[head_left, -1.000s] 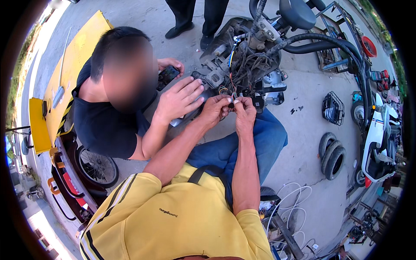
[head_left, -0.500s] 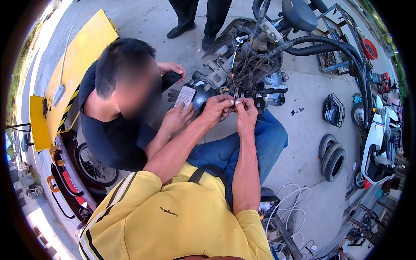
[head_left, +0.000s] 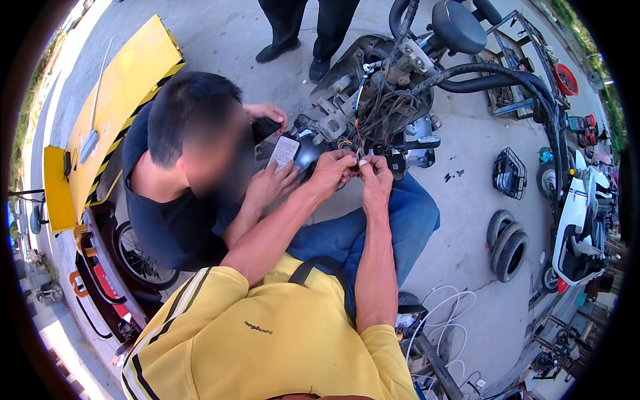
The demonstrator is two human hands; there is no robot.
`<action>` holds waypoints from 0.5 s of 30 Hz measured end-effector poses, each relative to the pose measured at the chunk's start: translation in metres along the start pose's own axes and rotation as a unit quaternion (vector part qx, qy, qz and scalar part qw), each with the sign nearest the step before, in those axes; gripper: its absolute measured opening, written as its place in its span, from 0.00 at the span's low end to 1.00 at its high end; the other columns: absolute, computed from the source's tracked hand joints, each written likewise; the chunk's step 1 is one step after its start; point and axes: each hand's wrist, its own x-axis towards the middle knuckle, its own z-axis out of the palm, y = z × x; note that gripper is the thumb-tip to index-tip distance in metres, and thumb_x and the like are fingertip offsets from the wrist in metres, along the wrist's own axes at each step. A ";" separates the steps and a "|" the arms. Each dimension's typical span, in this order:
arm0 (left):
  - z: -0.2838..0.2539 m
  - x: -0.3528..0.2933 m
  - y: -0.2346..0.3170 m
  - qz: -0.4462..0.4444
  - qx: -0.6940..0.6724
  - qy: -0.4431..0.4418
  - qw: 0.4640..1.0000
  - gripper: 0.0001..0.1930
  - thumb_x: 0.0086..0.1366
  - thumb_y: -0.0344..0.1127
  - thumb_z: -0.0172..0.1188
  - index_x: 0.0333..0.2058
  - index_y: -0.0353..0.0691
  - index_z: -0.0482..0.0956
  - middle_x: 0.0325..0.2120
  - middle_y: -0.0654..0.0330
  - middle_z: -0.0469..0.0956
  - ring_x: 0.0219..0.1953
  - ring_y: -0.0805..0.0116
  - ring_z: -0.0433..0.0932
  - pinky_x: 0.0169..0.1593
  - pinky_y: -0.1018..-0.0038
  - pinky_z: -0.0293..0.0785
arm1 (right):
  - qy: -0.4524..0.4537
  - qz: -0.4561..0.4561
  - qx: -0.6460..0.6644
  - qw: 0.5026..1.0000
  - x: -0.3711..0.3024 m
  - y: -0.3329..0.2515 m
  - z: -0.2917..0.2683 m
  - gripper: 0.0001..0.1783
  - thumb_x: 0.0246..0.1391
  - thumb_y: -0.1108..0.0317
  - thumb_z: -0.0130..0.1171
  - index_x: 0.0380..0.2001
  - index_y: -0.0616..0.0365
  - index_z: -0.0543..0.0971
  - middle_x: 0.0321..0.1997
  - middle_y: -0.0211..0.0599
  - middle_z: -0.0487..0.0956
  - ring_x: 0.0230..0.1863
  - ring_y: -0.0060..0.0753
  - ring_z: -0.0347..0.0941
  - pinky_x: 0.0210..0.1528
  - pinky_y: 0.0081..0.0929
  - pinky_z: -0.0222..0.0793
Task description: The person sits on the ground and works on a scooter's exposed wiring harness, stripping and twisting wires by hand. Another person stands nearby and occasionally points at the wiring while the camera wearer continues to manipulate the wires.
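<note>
My left hand [head_left: 332, 169] and my right hand [head_left: 376, 176] meet in front of a stripped-down scooter front [head_left: 390, 90]. Fingertips of both are closed in a pinch on thin coloured wires [head_left: 360, 142], which run up into the tangle of dark cables. The exact ends between my fingers are too small to make out. Just left of my left hand is a rounded silvery headlight-like part [head_left: 307, 156]. Beside it a co-worker's hand [head_left: 272, 183] touches a phone with a lit screen [head_left: 284, 152]; the other hand holds a dark phone [head_left: 265, 129].
The co-worker [head_left: 177, 180] crouches close at my left, by a yellow ramp [head_left: 120, 87]. Another person's legs [head_left: 333, 27] stand beyond the scooter. At right are a black wire basket [head_left: 510, 173], stacked tyres [head_left: 509, 247] and a white scooter [head_left: 577, 227]; white tubing [head_left: 443, 320] lies nearer.
Both my hands keep their pinch on the wires, with only slight finger movement. The co-worker's head has dipped a little, and the whole view has shifted slightly.
</note>
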 end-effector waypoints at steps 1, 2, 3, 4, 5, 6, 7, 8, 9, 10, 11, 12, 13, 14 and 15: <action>-0.001 0.000 -0.001 -0.001 -0.001 -0.001 1.000 0.05 0.63 0.28 0.60 0.36 0.34 0.76 0.23 0.65 0.74 0.19 0.80 0.65 0.22 0.81 0.60 | -0.001 0.006 0.010 1.000 -0.001 -0.001 0.001 0.05 0.60 0.74 0.60 0.36 0.66 0.77 0.37 0.29 0.73 0.33 0.19 0.72 0.38 0.20 0.71; -0.002 0.000 -0.001 -0.002 -0.002 -0.002 1.000 0.05 0.63 0.28 0.60 0.36 0.34 0.76 0.23 0.65 0.74 0.19 0.80 0.65 0.22 0.81 0.60 | -0.003 0.000 0.005 1.000 -0.001 -0.002 0.001 0.05 0.60 0.73 0.60 0.37 0.64 0.77 0.36 0.28 0.73 0.33 0.18 0.71 0.37 0.20 0.70; -0.003 0.001 -0.001 -0.002 -0.004 -0.003 1.000 0.05 0.63 0.28 0.60 0.36 0.34 0.76 0.23 0.65 0.74 0.19 0.81 0.65 0.23 0.81 0.60 | -0.005 -0.006 0.000 1.000 -0.001 -0.001 0.001 0.06 0.60 0.71 0.60 0.37 0.62 0.77 0.34 0.27 0.74 0.32 0.17 0.69 0.36 0.19 0.68; -0.002 0.002 -0.002 -0.002 -0.005 -0.004 1.000 0.05 0.63 0.29 0.60 0.36 0.34 0.77 0.24 0.65 0.74 0.19 0.81 0.65 0.23 0.81 0.60 | -0.007 -0.012 -0.005 1.000 -0.001 0.000 0.000 0.06 0.60 0.70 0.60 0.38 0.60 0.77 0.33 0.26 0.75 0.32 0.16 0.68 0.35 0.19 0.67; -0.002 0.002 -0.002 -0.001 -0.007 -0.006 1.000 0.05 0.64 0.29 0.60 0.36 0.34 0.77 0.24 0.65 0.74 0.19 0.81 0.65 0.23 0.81 0.60 | -0.007 -0.016 -0.006 1.000 -0.002 0.001 0.000 0.06 0.60 0.70 0.60 0.38 0.60 0.77 0.33 0.26 0.75 0.32 0.16 0.69 0.36 0.19 0.67; -0.003 0.000 -0.003 -0.005 -0.009 -0.001 1.000 0.05 0.64 0.29 0.60 0.37 0.34 0.77 0.24 0.65 0.74 0.19 0.81 0.65 0.23 0.81 0.60 | -0.007 -0.019 -0.007 1.000 -0.003 0.003 -0.001 0.06 0.60 0.70 0.60 0.38 0.60 0.76 0.33 0.27 0.75 0.33 0.16 0.69 0.36 0.19 0.68; -0.002 -0.001 -0.004 -0.007 -0.009 -0.001 1.000 0.05 0.64 0.29 0.60 0.37 0.34 0.77 0.24 0.65 0.74 0.19 0.81 0.65 0.22 0.81 0.60 | -0.004 -0.027 -0.008 1.000 -0.002 0.002 -0.002 0.07 0.60 0.69 0.60 0.38 0.60 0.76 0.33 0.27 0.75 0.33 0.16 0.70 0.37 0.19 0.69; 0.000 0.003 -0.001 -0.004 -0.008 -0.006 1.000 0.05 0.64 0.29 0.60 0.37 0.34 0.77 0.24 0.65 0.74 0.19 0.81 0.65 0.22 0.81 0.60 | 0.000 -0.017 0.000 1.000 -0.002 -0.003 0.000 0.05 0.60 0.74 0.60 0.36 0.67 0.78 0.38 0.30 0.72 0.34 0.21 0.74 0.38 0.20 0.72; 0.003 0.002 -0.001 -0.007 -0.005 -0.003 1.000 0.05 0.64 0.29 0.59 0.37 0.35 0.77 0.24 0.65 0.74 0.19 0.81 0.65 0.22 0.81 0.60 | 0.002 -0.020 0.002 1.000 -0.003 -0.002 0.000 0.06 0.59 0.74 0.60 0.36 0.68 0.78 0.37 0.30 0.72 0.33 0.20 0.73 0.37 0.20 0.73; 0.002 0.000 -0.002 -0.006 -0.001 0.002 1.000 0.05 0.64 0.29 0.59 0.37 0.35 0.77 0.24 0.65 0.74 0.19 0.81 0.65 0.22 0.82 0.61 | 0.003 -0.023 -0.005 1.000 -0.003 -0.003 0.001 0.06 0.59 0.74 0.60 0.35 0.68 0.78 0.37 0.30 0.72 0.33 0.19 0.73 0.36 0.20 0.73; 0.001 0.000 -0.002 -0.003 0.002 0.007 1.000 0.05 0.64 0.29 0.59 0.37 0.35 0.77 0.24 0.65 0.74 0.19 0.81 0.65 0.22 0.82 0.61 | 0.003 -0.026 -0.011 1.000 -0.003 -0.003 0.002 0.06 0.59 0.74 0.61 0.35 0.68 0.78 0.37 0.30 0.72 0.33 0.19 0.72 0.36 0.21 0.74; -0.002 0.003 -0.002 0.001 0.005 0.008 1.000 0.05 0.64 0.30 0.60 0.36 0.35 0.77 0.23 0.66 0.74 0.18 0.81 0.65 0.22 0.82 0.60 | 0.003 -0.035 -0.034 0.999 0.000 0.000 0.002 0.06 0.58 0.74 0.61 0.34 0.68 0.78 0.37 0.30 0.72 0.32 0.18 0.72 0.36 0.20 0.74; -0.005 0.005 -0.005 0.004 0.005 0.011 1.000 0.05 0.64 0.30 0.60 0.35 0.35 0.77 0.23 0.66 0.73 0.18 0.81 0.64 0.21 0.82 0.59 | 0.002 -0.041 -0.059 0.997 0.001 0.004 0.001 0.06 0.58 0.74 0.62 0.34 0.68 0.78 0.37 0.30 0.72 0.32 0.18 0.72 0.35 0.20 0.74; -0.005 0.003 -0.006 0.001 0.007 0.014 1.000 0.04 0.64 0.30 0.61 0.34 0.36 0.77 0.22 0.67 0.73 0.18 0.82 0.64 0.20 0.81 0.59 | 0.009 -0.039 -0.052 0.998 0.000 0.005 0.001 0.06 0.58 0.73 0.62 0.33 0.68 0.79 0.37 0.30 0.72 0.32 0.18 0.72 0.35 0.21 0.75; -0.004 0.004 -0.006 0.004 0.006 0.008 1.000 0.05 0.64 0.30 0.60 0.35 0.35 0.77 0.22 0.66 0.73 0.18 0.81 0.65 0.21 0.82 0.60 | 0.010 -0.037 -0.036 0.999 0.001 0.004 0.001 0.07 0.58 0.73 0.62 0.34 0.68 0.79 0.37 0.30 0.73 0.32 0.18 0.72 0.35 0.21 0.75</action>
